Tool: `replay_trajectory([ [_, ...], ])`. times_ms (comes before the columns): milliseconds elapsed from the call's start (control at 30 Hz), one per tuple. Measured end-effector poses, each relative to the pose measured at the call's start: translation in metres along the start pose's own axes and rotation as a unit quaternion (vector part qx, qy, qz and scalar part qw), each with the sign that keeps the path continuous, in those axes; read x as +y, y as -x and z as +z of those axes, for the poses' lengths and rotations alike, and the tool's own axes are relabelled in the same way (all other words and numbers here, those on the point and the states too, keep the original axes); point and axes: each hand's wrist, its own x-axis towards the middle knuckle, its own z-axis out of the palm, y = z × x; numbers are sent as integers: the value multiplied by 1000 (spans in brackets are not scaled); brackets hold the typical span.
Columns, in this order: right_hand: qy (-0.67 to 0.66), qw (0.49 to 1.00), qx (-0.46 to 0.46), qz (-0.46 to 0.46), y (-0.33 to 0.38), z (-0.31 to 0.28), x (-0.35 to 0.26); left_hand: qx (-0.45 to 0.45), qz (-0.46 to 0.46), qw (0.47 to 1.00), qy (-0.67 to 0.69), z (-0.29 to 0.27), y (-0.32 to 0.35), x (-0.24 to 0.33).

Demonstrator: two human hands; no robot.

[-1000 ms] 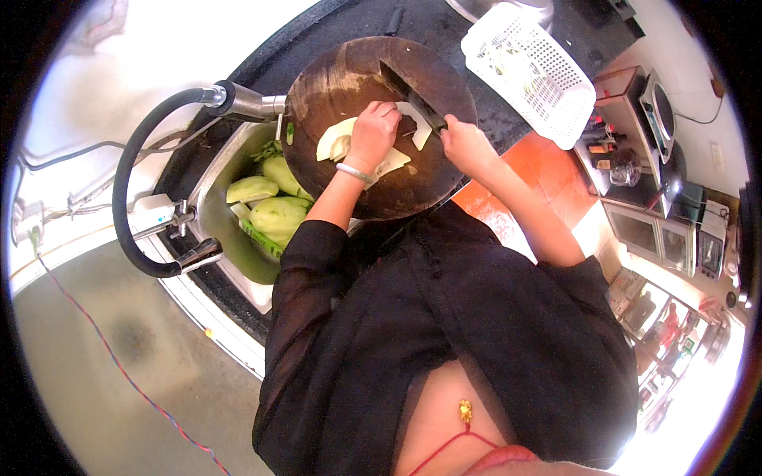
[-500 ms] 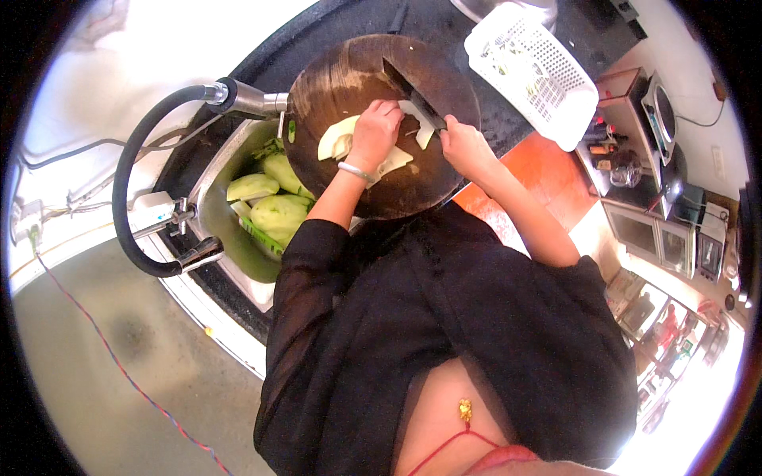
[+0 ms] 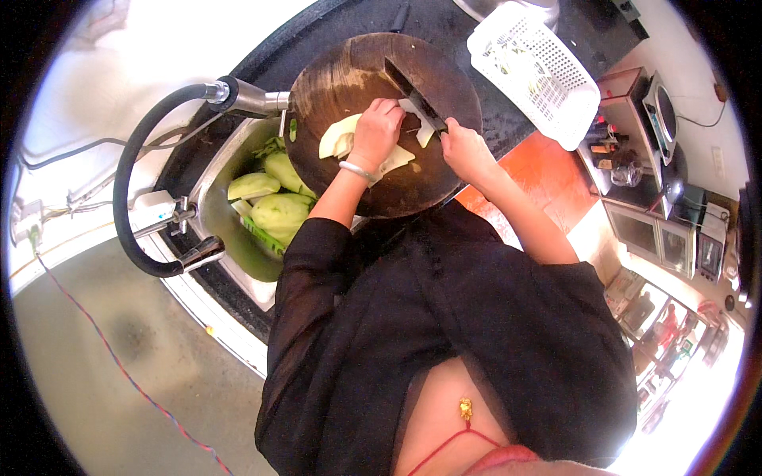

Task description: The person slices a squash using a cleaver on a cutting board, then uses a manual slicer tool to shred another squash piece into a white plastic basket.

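A dark-bladed kitchen knife [image 3: 410,89] is in my right hand [image 3: 468,148], its handle wrapped by closed fingers. The blade slants up and left across the round wooden chopping board [image 3: 325,83]. With curled fingers, my left hand [image 3: 378,136] presses on a pale green gourd piece [image 3: 415,111] beside the blade; its fingers partly hide that piece. Under and left of this hand lies a curved gourd slice [image 3: 336,136], and flat gourd pieces [image 3: 394,163] rest just below its palm. Where the blade's edge meets the gourd is too small to tell.
Larger green gourd chunks [image 3: 279,216] and some greens sit in the metal sink [image 3: 216,163] left of the board. A black hose faucet [image 3: 121,178] arches over there. Right of the board, a white perforated basket [image 3: 575,87] stands on the dark counter [image 3: 444,24].
Almost nothing differs. The knife blade has shifted very slightly beside my left fingers; both hands keep their places, and the whole view has moved a touch.
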Motion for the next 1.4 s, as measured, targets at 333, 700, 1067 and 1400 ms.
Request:
replay_trajectory([
  [333, -3, 999, 34, -7, 2, 3, 0, 1, -9, 1000, 5, 2, 1, 0],
  [700, -16, 999, 25, 14, -3, 13, 12, 6, 0, 1000, -2, 2, 0, -1],
  [1067, -145, 988, 50, 25, -5, 12, 35, 59, -146, 988, -9, -1, 0, 2],
  [1400, -170, 982, 82, -32, -7, 8, 55, -65, -81, 988, 113, -3, -9, 21],
])
